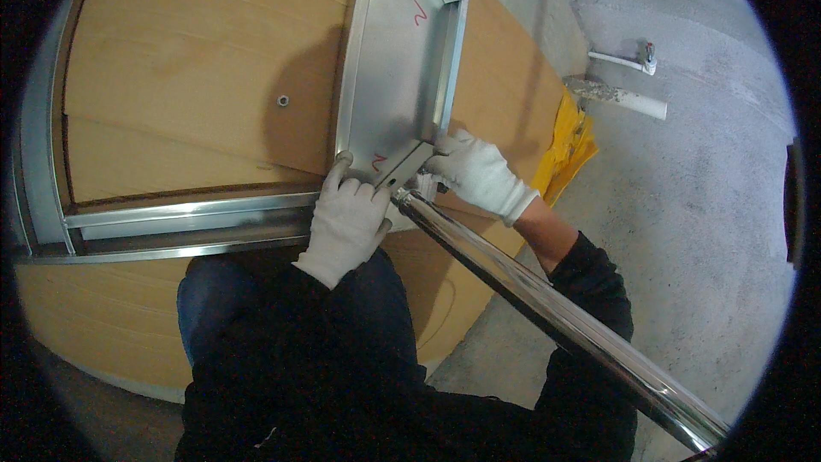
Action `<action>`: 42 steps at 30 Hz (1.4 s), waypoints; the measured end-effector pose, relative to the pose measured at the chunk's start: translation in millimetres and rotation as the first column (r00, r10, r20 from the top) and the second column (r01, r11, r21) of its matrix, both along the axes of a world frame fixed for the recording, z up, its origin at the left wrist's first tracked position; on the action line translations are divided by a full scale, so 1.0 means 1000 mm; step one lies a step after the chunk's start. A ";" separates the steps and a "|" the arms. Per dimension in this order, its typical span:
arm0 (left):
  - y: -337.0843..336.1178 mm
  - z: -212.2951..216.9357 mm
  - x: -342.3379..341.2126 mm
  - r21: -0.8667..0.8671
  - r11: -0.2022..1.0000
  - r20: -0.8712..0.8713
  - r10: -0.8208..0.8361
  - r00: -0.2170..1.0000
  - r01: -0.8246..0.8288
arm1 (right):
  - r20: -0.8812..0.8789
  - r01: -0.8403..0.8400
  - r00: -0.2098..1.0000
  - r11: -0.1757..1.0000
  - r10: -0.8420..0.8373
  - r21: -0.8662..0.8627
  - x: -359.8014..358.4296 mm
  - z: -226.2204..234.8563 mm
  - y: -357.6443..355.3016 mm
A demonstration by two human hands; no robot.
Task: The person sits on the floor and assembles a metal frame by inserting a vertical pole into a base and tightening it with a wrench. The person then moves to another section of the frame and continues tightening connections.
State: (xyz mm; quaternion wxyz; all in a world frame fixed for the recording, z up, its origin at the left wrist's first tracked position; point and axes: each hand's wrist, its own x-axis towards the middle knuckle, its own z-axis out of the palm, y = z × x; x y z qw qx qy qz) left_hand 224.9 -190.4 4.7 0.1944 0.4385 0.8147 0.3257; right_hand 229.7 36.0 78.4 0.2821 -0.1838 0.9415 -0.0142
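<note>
A silver sheet-metal shelf (398, 60) with raised edges and red pen marks lies in front of me. My left hand (344, 227), in a white glove, rests on its near corner. The index finger stretches along the left edge and the other fingers lie near a slanted corner bracket (404, 168). At the bracket's right end, my white-gloved right hand (483, 173) has closed fingers. What they hold is hidden; something small and dark shows beneath. A shiny chrome tube (547, 295) meets this corner and runs toward the lower right.
Brown cardboard (197, 51) lies under the work, with a loose nut (283, 101) on it. A metal frame rail (197, 214) extends left. Yellow sheeting (569, 137) lies at the right, near a white pipe piece (629, 101) on the concrete floor (684, 214).
</note>
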 end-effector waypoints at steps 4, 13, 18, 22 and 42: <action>0.000 0.000 0.000 0.013 1.000 0.000 -0.001 1.000 0.001 | -0.068 -0.123 0.990 0.992 0.122 -0.023 -0.004 -0.001 0.003; 0.001 0.003 -0.001 -0.035 0.999 0.027 -0.023 0.999 0.024 | 0.130 -0.463 0.881 0.885 0.455 0.043 -0.032 0.005 -0.016; 0.000 0.003 -0.002 -0.011 1.000 0.024 -0.018 1.000 0.018 | 0.180 -0.523 0.840 0.852 0.512 0.018 -0.035 0.001 -0.016; 0.001 -0.001 0.000 -0.003 1.000 0.023 -0.008 1.000 0.008 | 0.139 -0.482 0.871 0.875 0.471 0.054 -0.027 0.006 -0.014; 0.000 0.003 -0.002 -0.026 0.999 0.031 -0.023 0.999 0.024 | -0.047 -0.302 0.953 0.952 0.301 -0.036 -0.003 -0.018 0.026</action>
